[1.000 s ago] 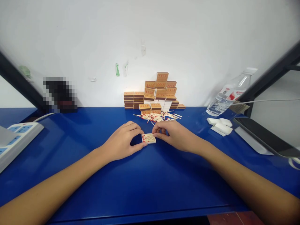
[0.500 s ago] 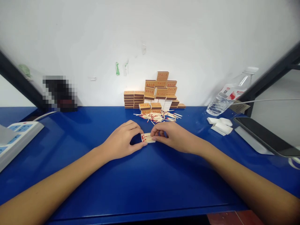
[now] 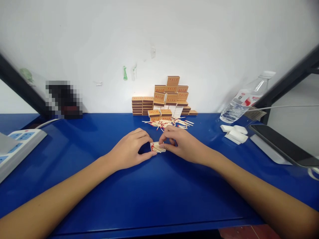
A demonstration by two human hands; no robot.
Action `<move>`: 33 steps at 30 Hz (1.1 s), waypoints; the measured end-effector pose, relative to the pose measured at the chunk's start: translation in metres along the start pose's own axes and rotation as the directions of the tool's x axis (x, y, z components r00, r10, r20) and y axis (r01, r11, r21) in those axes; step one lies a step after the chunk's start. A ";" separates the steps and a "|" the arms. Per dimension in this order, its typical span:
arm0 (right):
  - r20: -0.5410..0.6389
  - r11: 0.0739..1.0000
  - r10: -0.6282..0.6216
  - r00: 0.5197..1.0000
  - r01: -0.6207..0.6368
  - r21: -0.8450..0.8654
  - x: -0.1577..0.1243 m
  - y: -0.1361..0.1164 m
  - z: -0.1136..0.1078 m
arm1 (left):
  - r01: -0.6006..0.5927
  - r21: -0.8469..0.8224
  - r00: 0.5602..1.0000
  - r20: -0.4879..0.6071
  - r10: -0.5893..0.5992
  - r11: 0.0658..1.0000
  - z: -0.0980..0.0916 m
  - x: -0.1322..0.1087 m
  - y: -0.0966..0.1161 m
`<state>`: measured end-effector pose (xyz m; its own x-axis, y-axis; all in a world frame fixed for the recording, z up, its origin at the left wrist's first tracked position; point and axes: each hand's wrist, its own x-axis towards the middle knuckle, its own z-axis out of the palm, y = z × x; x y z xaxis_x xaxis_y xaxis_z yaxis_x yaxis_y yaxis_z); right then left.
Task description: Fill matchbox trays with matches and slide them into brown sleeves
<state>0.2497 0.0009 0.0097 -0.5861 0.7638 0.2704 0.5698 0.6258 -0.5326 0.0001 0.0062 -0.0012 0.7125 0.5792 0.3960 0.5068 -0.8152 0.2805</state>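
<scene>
A small white matchbox tray lies on the blue table between my hands. Several red-tipped matches rest inside it, heads toward the left end. My left hand grips the tray's left end between thumb and fingers. Over the tray's right end, my right hand has thumb and forefinger pinched together at the matches; whether a match is between them is too small to tell. Just beyond, a loose heap of matches is spread in front of the stacked matchboxes.
A water bottle leans at the back right, near white plastic pieces and a phone on a stand. On the left sit a power strip and a blurred dark object. The white wall stands behind.
My right hand has shifted slightly left over the tray. The matches inside lie at a different slant. My left hand stays in place on the tray.
</scene>
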 end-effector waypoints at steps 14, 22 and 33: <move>0.023 0.995 0.033 0.999 -0.031 -0.090 -0.002 -0.009 -0.003 | -0.024 -0.021 1.000 0.011 0.024 0.999 -0.002 0.001 0.003; 0.057 0.992 0.038 0.998 -0.031 -0.119 -0.004 -0.016 -0.001 | -0.036 -0.009 0.998 0.044 0.036 0.999 -0.001 0.001 0.003; 0.111 0.988 0.060 0.992 -0.043 -0.150 -0.003 -0.021 -0.001 | -0.069 -0.006 0.996 0.063 0.069 0.998 -0.002 0.001 0.005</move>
<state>0.2398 -0.0144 0.0209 -0.6114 0.7775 0.1472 0.6741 0.6092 -0.4176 0.0021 0.0028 0.0017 0.7750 0.5202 0.3588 0.4534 -0.8532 0.2578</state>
